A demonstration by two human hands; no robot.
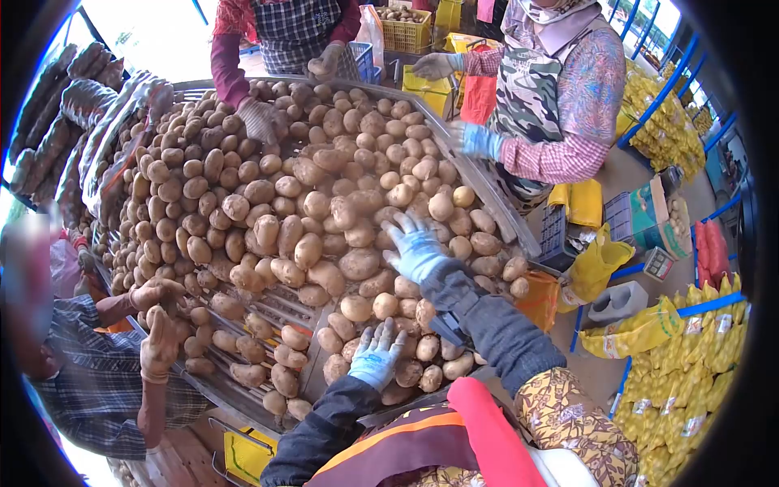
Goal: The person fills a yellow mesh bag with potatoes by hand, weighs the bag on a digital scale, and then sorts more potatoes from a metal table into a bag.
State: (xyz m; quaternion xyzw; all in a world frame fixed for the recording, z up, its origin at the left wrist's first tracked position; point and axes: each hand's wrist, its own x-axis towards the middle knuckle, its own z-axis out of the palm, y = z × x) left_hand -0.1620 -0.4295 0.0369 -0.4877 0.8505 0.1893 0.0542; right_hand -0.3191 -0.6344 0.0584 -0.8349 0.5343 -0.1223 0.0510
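Observation:
A large heap of brown potatoes (260, 231) covers a slatted metal sorting table (312, 349). My left hand (377, 359), in a light blue and white glove, rests over potatoes near the table's front edge, fingers spread and pointing away from me. Farther forward and to the right, my right hand (415, 250) wears a matching glove. Its fingers are apart above the potatoes and touch or nearly touch some beneath. Neither hand has a potato gripped in it. The palms face down, so part of what lies below them is hidden.
Co-workers' gloved hands are at the far side (261, 122), the right edge (479, 140) and the left (158, 345). A metal rim (487, 199) borders the table. Yellow net sacks (682, 390) are stacked at right; filled sacks (114, 130) stand at back left.

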